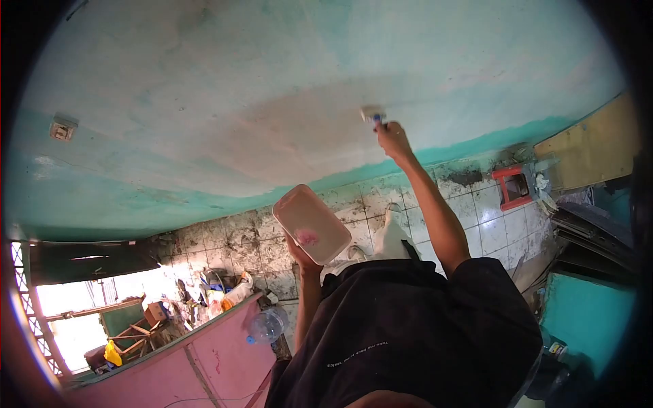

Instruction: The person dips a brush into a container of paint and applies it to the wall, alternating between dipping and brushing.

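Right hand (393,139) is wrapped round the handle of a brush (373,113), head up at the wall (204,102), above the darker band along its lower edge. Brush is blurred from here, so can't say whether bristles press or just skim. Left hand (304,258) clasps the side of a tray (323,221), tilted, out in front of the body; pink smear (307,236) inside, near the hand's edge.

Doing it well, my view: bristles flat, light even pressure, overlapping strokes, wrist loose. Level the tray, bring it nearer the brush: less reach, fewer drips.

Around: socket (62,128) out toward the wall's left end; brush round it with care. Red frame (515,188) on the tiled floor (486,214) by the wall's foot, right side, could trip a sidestep. Dark boards (588,234) and turquoise box (590,319) crowd the right. Bottle (267,326) sits by the pink panel (156,374), left.
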The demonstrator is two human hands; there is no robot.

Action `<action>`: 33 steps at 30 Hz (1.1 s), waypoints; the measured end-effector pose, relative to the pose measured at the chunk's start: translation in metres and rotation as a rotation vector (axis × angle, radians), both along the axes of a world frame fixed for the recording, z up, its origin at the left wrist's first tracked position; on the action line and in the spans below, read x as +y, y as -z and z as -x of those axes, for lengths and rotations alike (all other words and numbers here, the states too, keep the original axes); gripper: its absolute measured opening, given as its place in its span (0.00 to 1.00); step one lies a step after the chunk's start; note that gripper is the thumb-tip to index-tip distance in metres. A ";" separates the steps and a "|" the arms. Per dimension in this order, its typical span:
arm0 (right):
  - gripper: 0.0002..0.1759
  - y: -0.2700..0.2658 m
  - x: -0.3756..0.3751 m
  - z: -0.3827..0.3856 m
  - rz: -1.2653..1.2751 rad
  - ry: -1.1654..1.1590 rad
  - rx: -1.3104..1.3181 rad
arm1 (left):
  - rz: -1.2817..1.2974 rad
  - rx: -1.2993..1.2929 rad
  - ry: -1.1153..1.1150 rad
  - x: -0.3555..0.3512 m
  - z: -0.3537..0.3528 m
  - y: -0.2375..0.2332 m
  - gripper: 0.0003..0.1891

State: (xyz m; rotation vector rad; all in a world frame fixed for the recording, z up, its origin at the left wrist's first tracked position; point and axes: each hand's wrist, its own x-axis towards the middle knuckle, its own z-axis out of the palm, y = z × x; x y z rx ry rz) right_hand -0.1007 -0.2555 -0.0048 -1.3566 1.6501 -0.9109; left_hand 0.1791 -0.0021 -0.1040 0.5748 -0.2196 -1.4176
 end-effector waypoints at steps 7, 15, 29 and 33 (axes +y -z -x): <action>0.22 -0.056 0.022 -0.027 0.426 -0.019 -0.149 | -0.208 -0.354 -0.166 0.005 0.025 -0.051 0.22; 0.28 0.198 -0.006 -0.002 -0.138 -0.042 -0.072 | -0.111 -0.191 -0.023 0.013 -0.006 -0.023 0.24; 0.23 0.071 0.005 -0.028 0.424 0.050 0.044 | -0.097 -0.106 -0.061 -0.037 -0.012 -0.028 0.26; 0.27 0.217 0.007 -0.017 -0.300 0.072 -0.133 | 0.142 -0.038 0.042 -0.050 -0.022 -0.001 0.28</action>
